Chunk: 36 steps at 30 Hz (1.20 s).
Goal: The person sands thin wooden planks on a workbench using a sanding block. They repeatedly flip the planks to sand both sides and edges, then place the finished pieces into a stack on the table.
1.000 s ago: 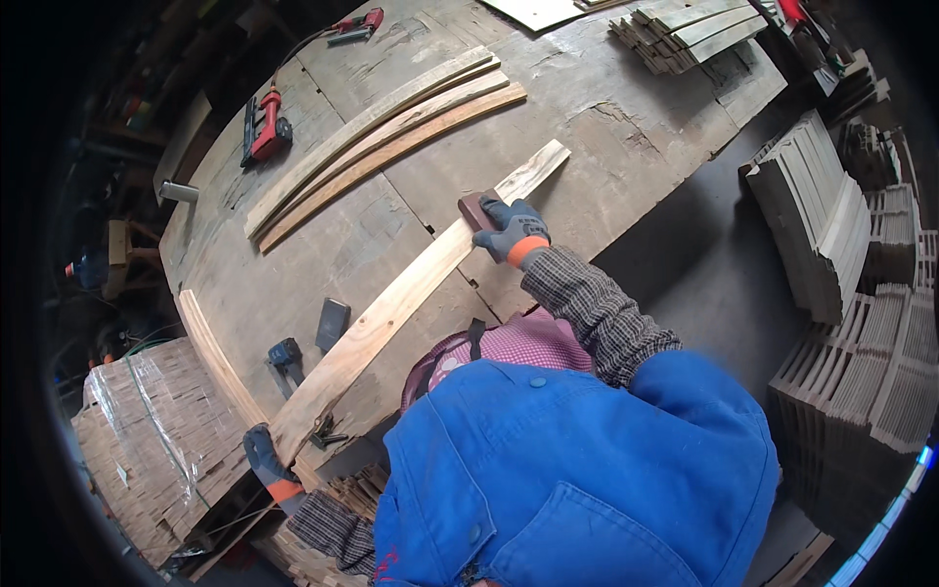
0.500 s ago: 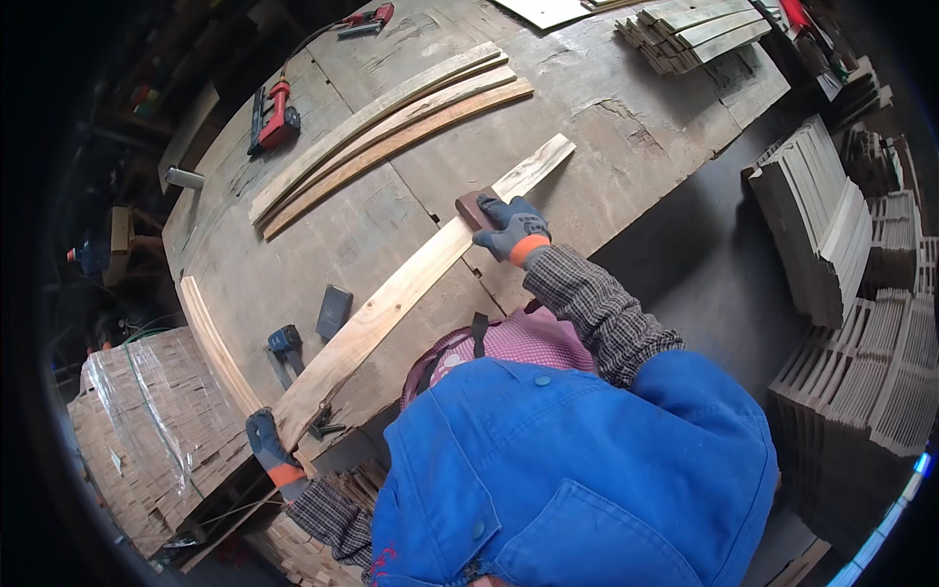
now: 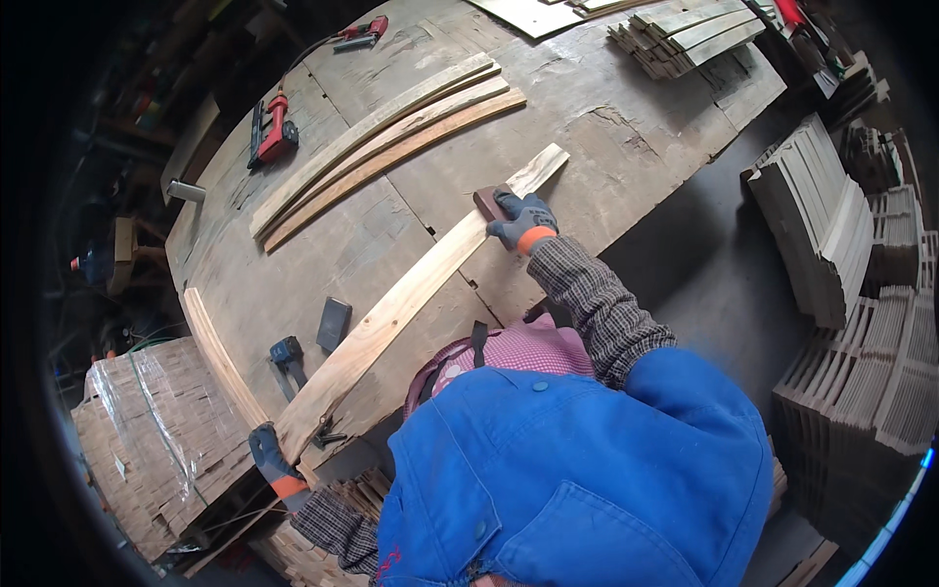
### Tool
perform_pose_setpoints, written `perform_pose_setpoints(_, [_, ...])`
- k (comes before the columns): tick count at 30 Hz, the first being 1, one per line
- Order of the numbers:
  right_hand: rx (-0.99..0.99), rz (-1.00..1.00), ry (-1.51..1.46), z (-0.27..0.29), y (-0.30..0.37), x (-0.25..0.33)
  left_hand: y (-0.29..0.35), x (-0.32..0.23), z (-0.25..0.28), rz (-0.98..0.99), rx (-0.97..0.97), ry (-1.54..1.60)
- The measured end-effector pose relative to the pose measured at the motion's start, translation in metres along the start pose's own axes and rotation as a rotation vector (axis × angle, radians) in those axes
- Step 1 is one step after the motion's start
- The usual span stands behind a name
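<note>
A long, pale wooden board (image 3: 396, 311) lies slantwise across the workbench, from its near left edge up to the right. My left hand (image 3: 269, 458), in a grey glove with an orange cuff, is closed on the board's near left end. Toward the far end, my right hand (image 3: 525, 221), gloved alike, grips a brown block that looks like a sanding block (image 3: 488, 204) and presses it on the board's face. My left fingers are partly hidden by the board's end.
Several long strips (image 3: 381, 147) lie farther back on the workbench (image 3: 577, 108). A red nail gun (image 3: 279, 135) is beyond them at left. A dark rectangular block (image 3: 334, 324) and a blue-black tool (image 3: 287, 360) sit beside the board. Wood stacks (image 3: 822, 230) stand at right; a wrapped pile (image 3: 156, 426) at left.
My right hand has slid the sanding block a little along the board toward its far end. My left hand stays at the near end. The whole view has shifted slightly.
</note>
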State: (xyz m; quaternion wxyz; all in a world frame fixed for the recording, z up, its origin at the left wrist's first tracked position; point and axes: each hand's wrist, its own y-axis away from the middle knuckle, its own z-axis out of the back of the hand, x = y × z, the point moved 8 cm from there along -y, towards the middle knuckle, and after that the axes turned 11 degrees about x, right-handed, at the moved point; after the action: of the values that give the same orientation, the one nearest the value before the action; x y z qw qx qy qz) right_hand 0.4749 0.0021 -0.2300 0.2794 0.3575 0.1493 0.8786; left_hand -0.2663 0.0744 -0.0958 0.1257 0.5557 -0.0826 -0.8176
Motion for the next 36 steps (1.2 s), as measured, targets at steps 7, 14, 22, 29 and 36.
perform_pose_setpoints(7, [0.063,0.079,-0.062,-0.006,0.036,0.031,0.0,-0.006,-0.001,-0.064,-0.047,-0.025])
perform_pose_setpoints(14, [0.112,0.027,-0.012,-0.005,0.04,0.034,-0.015,0.001,0.002,-0.127,-0.023,-0.071])
perform_pose_setpoints(22, [-0.082,0.334,-0.027,-0.029,0.072,0.066,0.017,-0.005,-0.016,0.037,-0.026,-0.104])
perform_pose_setpoints(29, [-0.257,0.413,-0.04,-0.034,0.012,0.009,0.017,-0.002,-0.027,0.254,0.038,-0.229])
perform_pose_setpoints(36, [-0.276,-0.12,-0.072,0.032,-0.093,-0.124,0.022,0.008,-0.018,0.391,0.01,-0.21])
